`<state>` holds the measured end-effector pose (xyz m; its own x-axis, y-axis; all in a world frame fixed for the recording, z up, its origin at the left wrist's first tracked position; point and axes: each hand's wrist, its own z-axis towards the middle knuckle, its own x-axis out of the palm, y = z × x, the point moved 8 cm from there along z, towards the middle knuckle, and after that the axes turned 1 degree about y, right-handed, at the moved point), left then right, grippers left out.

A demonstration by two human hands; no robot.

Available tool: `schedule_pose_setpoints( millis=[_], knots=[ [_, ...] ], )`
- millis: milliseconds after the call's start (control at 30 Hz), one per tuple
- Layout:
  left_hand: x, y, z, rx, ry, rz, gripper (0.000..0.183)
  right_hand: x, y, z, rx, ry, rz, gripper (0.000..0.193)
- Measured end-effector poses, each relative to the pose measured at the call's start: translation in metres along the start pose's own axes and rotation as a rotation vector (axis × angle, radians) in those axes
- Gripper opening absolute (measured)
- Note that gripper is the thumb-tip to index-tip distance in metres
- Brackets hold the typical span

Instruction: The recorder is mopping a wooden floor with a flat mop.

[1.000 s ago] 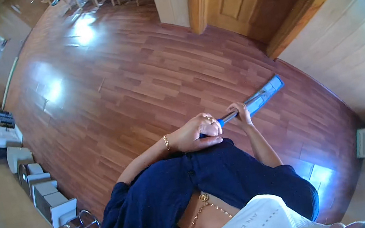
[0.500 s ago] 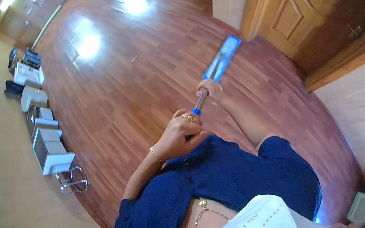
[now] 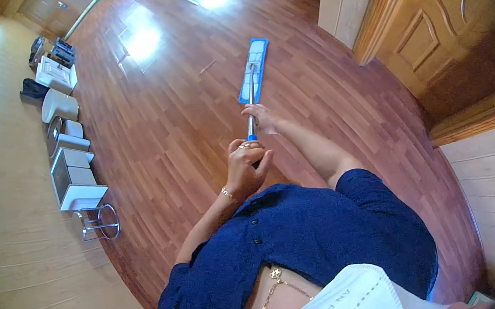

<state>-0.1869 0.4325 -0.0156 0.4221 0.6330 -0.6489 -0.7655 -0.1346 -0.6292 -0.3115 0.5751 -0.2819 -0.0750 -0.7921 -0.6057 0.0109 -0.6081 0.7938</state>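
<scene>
Extending from left grip [image 3: 247,165] through right grip [image 3: 264,118], the mop [image 3: 251,86] points ahead.

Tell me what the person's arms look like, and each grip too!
Dark navy sleeves stop near the elbows, leaving both forearms uncovered. The left grip wears no glove, just a golden ring and golden wrist bracelet. The right grip is gloveless too, with no bracelet showing.
</scene>
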Motion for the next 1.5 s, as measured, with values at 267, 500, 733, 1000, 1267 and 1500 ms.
schedule_pose_setpoints(
  millis=[267,500,733,1000,1267,1500],
  knots=[
    [-0.105,-0.071,0.003,0.001,0.074,-0.055,0.027,0.026,0.118,0.018,-0.249,0.023,-0.076,0.027],
    [-0.141,-0.099,-0.036,0.097,0.229,-0.128,0.034,0.061,0.146,0.002,-0.466,0.031,-0.059,0.03],
    [-0.209,-0.082,-0.068,0.064,0.057,-0.357,0.03,0.076,0.183,-0.012,-0.49,0.05,-0.104,0.036],
    [-0.217,-0.058,-0.081,0.134,0.13,-0.616,0.033,0.052,0.161,-0.071,-0.302,-0.139,-0.178,0.039],
    [-0.181,-0.028,-0.04,0.168,0.349,-0.855,0.029,0.005,0.1,-0.139,0.068,-0.397,-0.312,0.04],
    [-0.123,-0.043,-0.022,0.29,0.713,-0.974,0.028,-0.029,0.076,-0.244,0.277,-0.785,-0.411,0.039]
  ],
)
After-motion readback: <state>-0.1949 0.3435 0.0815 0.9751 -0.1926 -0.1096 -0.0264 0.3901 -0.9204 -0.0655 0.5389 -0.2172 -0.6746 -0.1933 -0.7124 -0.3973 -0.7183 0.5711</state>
